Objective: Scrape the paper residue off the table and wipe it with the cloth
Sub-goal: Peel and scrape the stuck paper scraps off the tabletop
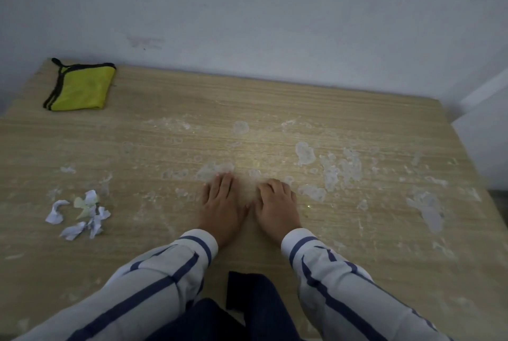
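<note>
1. We are laying our left hand (222, 203) flat on the table (154, 252), fingers straight and gripping nothing, fingertips touching a patch of paper residue (214, 170).
2. We are resting our right hand (276, 203) just beside it, fingers loosely bent, tips on the wood, holding nothing.
3. More residue is spreading across the table's right side.
4. The yellow cloth (81, 87) is lying folded at the far left corner, well apart from both hands.
5. Crumpled paper scraps (82, 214) are sitting left of our hands.

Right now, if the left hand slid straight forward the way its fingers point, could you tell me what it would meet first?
Probably the whitish residue patch just ahead of the left hand; its fingertips look to be at the patch's edge, though contact is unclear.
</note>
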Motion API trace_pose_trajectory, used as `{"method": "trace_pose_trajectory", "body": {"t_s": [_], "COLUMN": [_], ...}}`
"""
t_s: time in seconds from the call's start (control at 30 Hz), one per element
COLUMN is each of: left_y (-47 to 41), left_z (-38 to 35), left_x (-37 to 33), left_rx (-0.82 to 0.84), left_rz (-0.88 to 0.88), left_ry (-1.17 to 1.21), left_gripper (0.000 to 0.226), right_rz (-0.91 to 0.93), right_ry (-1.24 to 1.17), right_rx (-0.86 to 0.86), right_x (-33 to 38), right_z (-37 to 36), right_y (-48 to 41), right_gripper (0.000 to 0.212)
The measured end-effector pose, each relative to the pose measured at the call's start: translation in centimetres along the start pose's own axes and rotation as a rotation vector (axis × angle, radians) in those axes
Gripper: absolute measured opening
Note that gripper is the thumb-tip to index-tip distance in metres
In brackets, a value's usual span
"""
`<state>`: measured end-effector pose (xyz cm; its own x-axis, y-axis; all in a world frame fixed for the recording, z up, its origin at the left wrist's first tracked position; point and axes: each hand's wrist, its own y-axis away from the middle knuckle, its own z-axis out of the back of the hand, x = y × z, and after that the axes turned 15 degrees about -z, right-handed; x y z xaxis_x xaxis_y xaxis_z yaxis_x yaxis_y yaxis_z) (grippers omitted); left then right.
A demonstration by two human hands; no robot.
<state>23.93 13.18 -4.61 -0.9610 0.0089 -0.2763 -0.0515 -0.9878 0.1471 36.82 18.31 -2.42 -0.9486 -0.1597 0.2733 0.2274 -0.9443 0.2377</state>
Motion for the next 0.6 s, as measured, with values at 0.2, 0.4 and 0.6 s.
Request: {"method": "trace_pose_trajectory", "body": {"t_s": [0.2, 0.4, 0.6], "left_y": [-1.5, -4.2, -5.7], "left_z": [0.0, 1.2, 1.5], "left_x": [0.1, 0.5, 0.2], "left_rx": [-0.075, -0.25, -0.375], "left_rz": [0.029, 0.134, 0.257], "left_ry": [0.032, 0.203, 0.228], "left_gripper": [0.079, 0.048, 0.024], "right_rz": [-0.025, -0.085, -0.085], "right_ry": [-0.053, -0.109, -0.176], "right_rx": [-0.027, -0.043, -0.046], "right_x": [-0.4, 0.5, 0.4], "right_z": [0.1, 0.0, 0.0], "right_y": [-1.7, -3.5, -3.7], "right_gripper": [0.034, 0.038, 0.037]}}
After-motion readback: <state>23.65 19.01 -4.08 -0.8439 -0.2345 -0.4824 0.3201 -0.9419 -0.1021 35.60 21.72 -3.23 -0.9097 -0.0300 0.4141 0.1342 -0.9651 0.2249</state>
